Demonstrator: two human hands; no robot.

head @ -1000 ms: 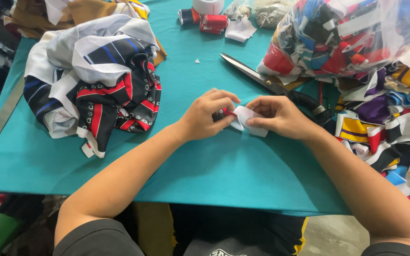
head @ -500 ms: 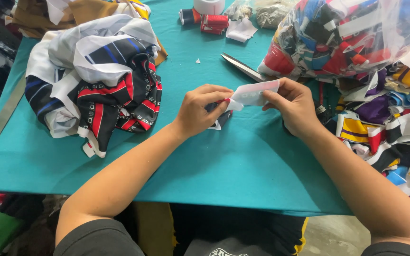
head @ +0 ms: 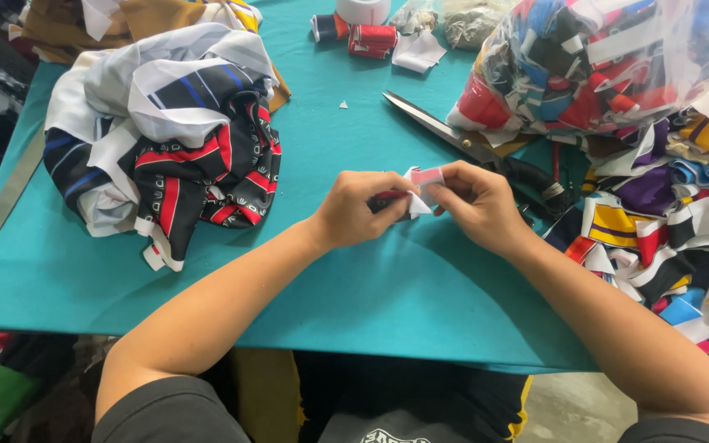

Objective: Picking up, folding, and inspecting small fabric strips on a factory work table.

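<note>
Two hands, the left hand [head: 360, 209] and right hand [head: 478, 203], pinch one small white-and-red cloth piece [head: 423, 187] just above the teal surface [head: 387, 287]. One pair of scissors [head: 453, 135] lies near. Two cloth heaps sit at the sides.

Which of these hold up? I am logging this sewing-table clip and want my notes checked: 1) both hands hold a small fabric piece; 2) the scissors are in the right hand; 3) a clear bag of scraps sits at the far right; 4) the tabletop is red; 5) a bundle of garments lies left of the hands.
1) True: the left hand and right hand pinch a small white and red fabric piece between them.
2) False: the scissors lie on the table beyond the hands.
3) True: the clear bag holds colourful scraps.
4) False: the table is teal.
5) True: the bundle of garments is white, black and red.
</note>
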